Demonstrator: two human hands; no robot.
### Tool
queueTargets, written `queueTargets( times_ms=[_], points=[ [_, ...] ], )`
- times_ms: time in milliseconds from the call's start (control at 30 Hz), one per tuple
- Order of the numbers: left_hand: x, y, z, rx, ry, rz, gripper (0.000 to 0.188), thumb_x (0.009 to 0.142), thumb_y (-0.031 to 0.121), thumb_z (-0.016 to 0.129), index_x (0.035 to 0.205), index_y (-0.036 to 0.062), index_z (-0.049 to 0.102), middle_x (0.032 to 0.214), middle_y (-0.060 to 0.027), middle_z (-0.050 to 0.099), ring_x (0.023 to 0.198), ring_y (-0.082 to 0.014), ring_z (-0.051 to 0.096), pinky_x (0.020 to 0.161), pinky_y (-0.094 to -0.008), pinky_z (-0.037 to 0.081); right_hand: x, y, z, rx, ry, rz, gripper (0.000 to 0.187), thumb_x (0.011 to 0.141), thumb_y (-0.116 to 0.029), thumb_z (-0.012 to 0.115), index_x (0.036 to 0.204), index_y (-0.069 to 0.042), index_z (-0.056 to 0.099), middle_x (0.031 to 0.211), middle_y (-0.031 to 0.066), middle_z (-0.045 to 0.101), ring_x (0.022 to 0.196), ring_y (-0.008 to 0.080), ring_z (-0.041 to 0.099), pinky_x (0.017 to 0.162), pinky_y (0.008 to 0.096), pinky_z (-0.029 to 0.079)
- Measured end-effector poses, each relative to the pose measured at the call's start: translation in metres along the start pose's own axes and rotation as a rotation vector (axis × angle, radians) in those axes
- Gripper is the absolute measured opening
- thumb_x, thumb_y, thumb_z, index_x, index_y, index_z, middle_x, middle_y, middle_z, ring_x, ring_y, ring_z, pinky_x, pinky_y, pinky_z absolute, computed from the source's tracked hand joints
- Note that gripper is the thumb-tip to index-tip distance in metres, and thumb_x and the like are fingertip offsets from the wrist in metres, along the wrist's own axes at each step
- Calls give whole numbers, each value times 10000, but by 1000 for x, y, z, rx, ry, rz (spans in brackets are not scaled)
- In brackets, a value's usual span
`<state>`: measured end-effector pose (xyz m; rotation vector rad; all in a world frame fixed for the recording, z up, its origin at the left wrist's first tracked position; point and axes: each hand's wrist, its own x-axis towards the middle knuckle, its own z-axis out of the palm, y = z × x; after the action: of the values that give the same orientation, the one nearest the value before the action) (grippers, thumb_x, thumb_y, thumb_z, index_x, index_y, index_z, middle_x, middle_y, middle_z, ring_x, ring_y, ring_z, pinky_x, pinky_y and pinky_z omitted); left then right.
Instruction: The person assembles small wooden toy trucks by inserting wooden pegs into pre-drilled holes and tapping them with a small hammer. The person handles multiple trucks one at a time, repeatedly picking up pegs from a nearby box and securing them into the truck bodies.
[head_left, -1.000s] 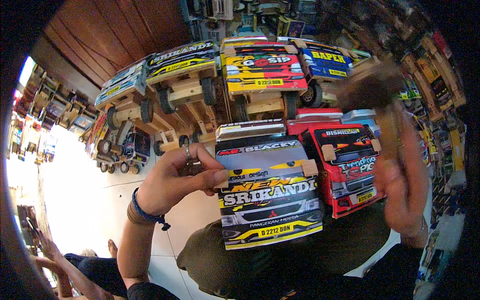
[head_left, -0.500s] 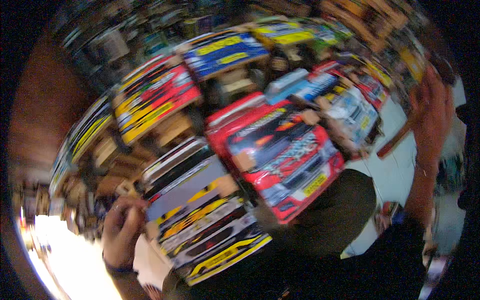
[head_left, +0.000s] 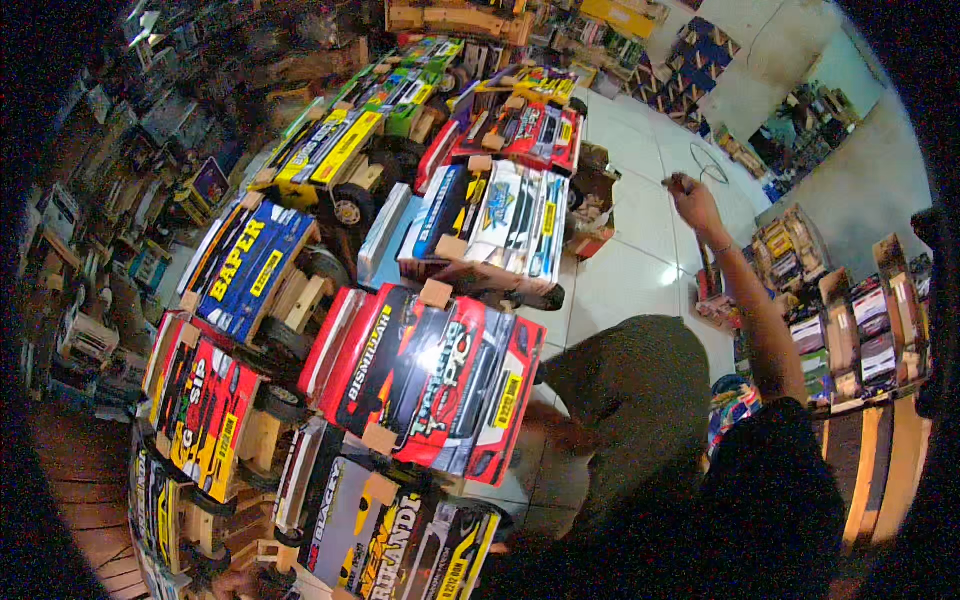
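Note:
My right hand (head_left: pixel 697 205) is stretched out over the white tiled floor, its fingers drawn together. Anything between them is too small to make out. At the lower left edge, a dim skin-toned shape that looks like my left hand (head_left: pixel 245 585) is beside a grey, yellow and black toy truck (head_left: pixel 370 530); its fingers are not clear. Above that truck stands a red toy truck (head_left: pixel 450 390), with a white and blue toy truck (head_left: pixel 510 225) beyond it. Small wooden blocks stick out from their printed panels.
A second row on the left has a blue toy truck (head_left: pixel 250 270), a red and yellow one (head_left: pixel 205 410) and a yellow one (head_left: pixel 325 155). Crowded shelves (head_left: pixel 100 250) line the far left. My bent knee (head_left: pixel 640 390) is beside the red truck. Wooden racks (head_left: pixel 865 330) stand at right.
The view has swung to the right and steadied, showing more floor. My right hand has reached farther forward; my left has dropped to the lower edge, away from the grey truck's side.

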<state>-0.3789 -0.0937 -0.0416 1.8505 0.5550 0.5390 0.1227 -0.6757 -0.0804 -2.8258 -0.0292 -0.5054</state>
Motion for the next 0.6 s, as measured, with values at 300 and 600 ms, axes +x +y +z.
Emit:
queueTargets(
  times_ms=[300,600],
  points=[
    [-7,-13,15,-166,267,-149,320,1048,302,458,835,70,512,623,19,365,500,-78,257,464,-238,266,46,123,146,6,-370,-281,321,836,-366,705,962,-70,692,870,150,710,750,328,684,667,421,549],
    [-8,80,40,18,463,-314,338,1011,338,543,1142,34,610,659,55,360,563,-43,279,493,-216,262,138,99,250,-194,-551,-447,348,703,-309,733,900,-26,694,859,215,695,828,371,693,714,464,575]
  ],
)
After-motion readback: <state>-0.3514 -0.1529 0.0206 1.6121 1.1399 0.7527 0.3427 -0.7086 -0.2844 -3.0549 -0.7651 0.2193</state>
